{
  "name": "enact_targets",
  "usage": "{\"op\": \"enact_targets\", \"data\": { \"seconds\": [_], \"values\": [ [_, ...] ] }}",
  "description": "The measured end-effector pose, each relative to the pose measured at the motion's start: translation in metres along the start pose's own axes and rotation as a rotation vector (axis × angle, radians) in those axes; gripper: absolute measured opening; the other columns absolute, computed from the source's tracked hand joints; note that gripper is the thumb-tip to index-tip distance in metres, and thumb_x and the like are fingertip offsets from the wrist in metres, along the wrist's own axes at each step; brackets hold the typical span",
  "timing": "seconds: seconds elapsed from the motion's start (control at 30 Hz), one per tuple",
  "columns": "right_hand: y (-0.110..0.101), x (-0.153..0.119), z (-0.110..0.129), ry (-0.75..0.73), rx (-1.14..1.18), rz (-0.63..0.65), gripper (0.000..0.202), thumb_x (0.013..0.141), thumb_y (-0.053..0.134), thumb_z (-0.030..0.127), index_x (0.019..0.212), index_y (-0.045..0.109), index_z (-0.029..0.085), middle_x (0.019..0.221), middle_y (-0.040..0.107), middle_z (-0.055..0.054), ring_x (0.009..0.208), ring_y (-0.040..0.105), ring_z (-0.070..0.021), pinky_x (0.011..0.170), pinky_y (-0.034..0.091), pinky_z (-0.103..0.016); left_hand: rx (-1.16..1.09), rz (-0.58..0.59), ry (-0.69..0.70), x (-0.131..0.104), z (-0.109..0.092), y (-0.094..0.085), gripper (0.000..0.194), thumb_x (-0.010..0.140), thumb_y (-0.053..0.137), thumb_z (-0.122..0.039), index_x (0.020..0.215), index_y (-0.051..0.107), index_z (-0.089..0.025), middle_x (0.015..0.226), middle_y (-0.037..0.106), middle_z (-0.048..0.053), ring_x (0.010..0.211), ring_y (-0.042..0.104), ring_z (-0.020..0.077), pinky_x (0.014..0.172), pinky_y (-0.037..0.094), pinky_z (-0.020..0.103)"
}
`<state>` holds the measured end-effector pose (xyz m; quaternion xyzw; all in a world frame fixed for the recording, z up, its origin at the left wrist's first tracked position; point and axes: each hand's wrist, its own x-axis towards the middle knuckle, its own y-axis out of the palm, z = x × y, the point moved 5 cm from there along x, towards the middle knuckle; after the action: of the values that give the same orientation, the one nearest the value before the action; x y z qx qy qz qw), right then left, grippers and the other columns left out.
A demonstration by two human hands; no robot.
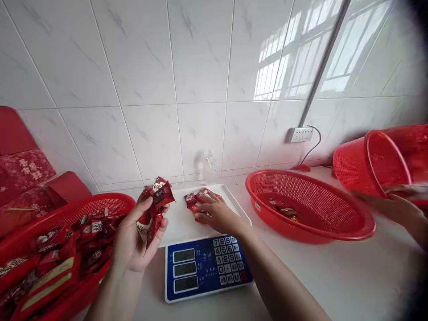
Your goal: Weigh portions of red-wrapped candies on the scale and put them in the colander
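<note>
The person's left hand (135,243) grips red snack packets (162,195); the right hand (219,215) partly covers others like them on the digital scale (205,274), its grip unclear.

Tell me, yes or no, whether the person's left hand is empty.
No, the left hand holds several red packets, while the right hand is over the white tray.
</note>
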<state>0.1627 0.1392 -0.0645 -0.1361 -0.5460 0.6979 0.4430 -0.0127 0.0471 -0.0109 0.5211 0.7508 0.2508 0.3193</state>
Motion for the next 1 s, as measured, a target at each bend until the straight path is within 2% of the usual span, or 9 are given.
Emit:
{"op": "enact_targets", "data": {
  "seconds": [0.1, 0.23, 0.4, 0.57, 0.6, 0.67, 0.77, 0.83, 1.0],
  "values": [
    [-0.005, -0.001, -0.013, 0.1, -0.039, -0.037, 0.039, 0.093, 0.041, 0.047, 0.125, 0.057, 0.033, 0.145, 0.043, -0.004, 0.136, 0.028, -0.0289, 0.106, 0.024, -0.052, 0.009, 0.012, 0.007, 0.001, 0.001, 0.002, 0.018, 0.082, 0.055, -0.009, 0.093, 0.067, -0.018, 0.088, 0.067, 0.005, 0.066, 0.065, 0.0141, 0.042, 0.049, 0.016],
    [-0.009, -0.002, -0.028, 0.18, -0.081, -0.033, 0.044, 0.093, 0.037, 0.048, 0.133, 0.05, 0.033, 0.138, 0.049, -0.005, 0.129, 0.036, -0.0277, 0.103, 0.03, -0.047, 0.01, 0.006, -0.001, 0.001, 0.003, 0.002, 0.018, 0.082, 0.054, -0.008, 0.091, 0.066, -0.019, 0.085, 0.066, 0.004, 0.066, 0.065, 0.0146, 0.042, 0.049, 0.017],
    [-0.01, 0.0, -0.033, 0.184, -0.059, 0.02, 0.039, 0.094, 0.037, 0.043, 0.121, 0.06, 0.026, 0.125, 0.059, -0.007, 0.118, 0.047, -0.0262, 0.096, 0.036, -0.041, -0.005, 0.008, -0.011, 0.002, 0.003, 0.001, 0.019, 0.081, 0.056, -0.007, 0.091, 0.066, -0.02, 0.086, 0.067, 0.003, 0.066, 0.066, 0.0151, 0.042, 0.05, 0.018],
    [-0.014, -0.002, -0.029, 0.186, -0.063, 0.054, 0.041, 0.094, 0.035, 0.047, 0.098, 0.068, 0.023, 0.1, 0.068, -0.009, 0.103, 0.056, -0.0259, 0.084, 0.041, -0.038, -0.013, 0.02, -0.009, 0.003, 0.003, 0.002, 0.02, 0.081, 0.056, -0.007, 0.091, 0.066, -0.021, 0.086, 0.067, 0.002, 0.066, 0.066, 0.0149, 0.041, 0.05, 0.018],
    [-0.015, -0.003, -0.027, 0.183, -0.065, 0.044, 0.041, 0.094, 0.035, 0.047, 0.1, 0.068, 0.023, 0.103, 0.068, -0.009, 0.105, 0.055, -0.0261, 0.086, 0.041, -0.039, -0.013, 0.018, -0.01, 0.003, 0.004, 0.002, 0.02, 0.081, 0.056, -0.007, 0.091, 0.066, -0.021, 0.086, 0.067, 0.002, 0.066, 0.066, 0.0149, 0.041, 0.05, 0.018],
    [-0.015, -0.003, -0.021, 0.173, -0.068, 0.002, 0.041, 0.094, 0.036, 0.048, 0.114, 0.063, 0.025, 0.121, 0.062, -0.008, 0.119, 0.047, -0.0278, 0.094, 0.037, -0.042, -0.014, 0.016, -0.011, 0.003, 0.004, 0.003, 0.019, 0.08, 0.056, -0.007, 0.09, 0.066, -0.02, 0.085, 0.067, 0.002, 0.065, 0.067, 0.015, 0.04, 0.049, 0.018],
    [-0.007, -0.002, -0.008, 0.156, -0.05, -0.019, 0.046, 0.093, 0.037, 0.05, 0.132, 0.051, 0.029, 0.144, 0.044, -0.005, 0.137, 0.026, -0.0304, 0.106, 0.025, -0.051, -0.013, 0.015, -0.014, 0.002, 0.004, 0.004, 0.019, 0.08, 0.056, -0.006, 0.09, 0.066, -0.02, 0.084, 0.067, 0.002, 0.064, 0.067, 0.015, 0.04, 0.049, 0.019],
    [0.002, 0.0, 0.002, 0.147, -0.029, 0.025, 0.049, 0.093, 0.036, 0.052, 0.134, 0.049, 0.029, 0.147, 0.039, -0.006, 0.14, 0.019, -0.0316, 0.108, 0.02, -0.055, -0.016, 0.02, -0.012, 0.001, 0.004, 0.005, 0.021, 0.08, 0.055, -0.006, 0.092, 0.066, -0.021, 0.084, 0.068, 0.002, 0.064, 0.067, 0.0151, 0.04, 0.049, 0.019],
    [0.016, 0.004, 0.011, 0.171, -0.047, 0.053, 0.052, 0.093, 0.036, 0.054, 0.135, 0.049, 0.027, 0.145, 0.043, -0.008, 0.141, 0.017, -0.0331, 0.109, 0.013, -0.057, -0.014, 0.028, -0.009, 0.0, 0.004, 0.006, 0.022, 0.081, 0.055, -0.006, 0.092, 0.066, -0.022, 0.084, 0.068, 0.003, 0.064, 0.067, 0.0152, 0.041, 0.05, 0.019]
  ]
}}
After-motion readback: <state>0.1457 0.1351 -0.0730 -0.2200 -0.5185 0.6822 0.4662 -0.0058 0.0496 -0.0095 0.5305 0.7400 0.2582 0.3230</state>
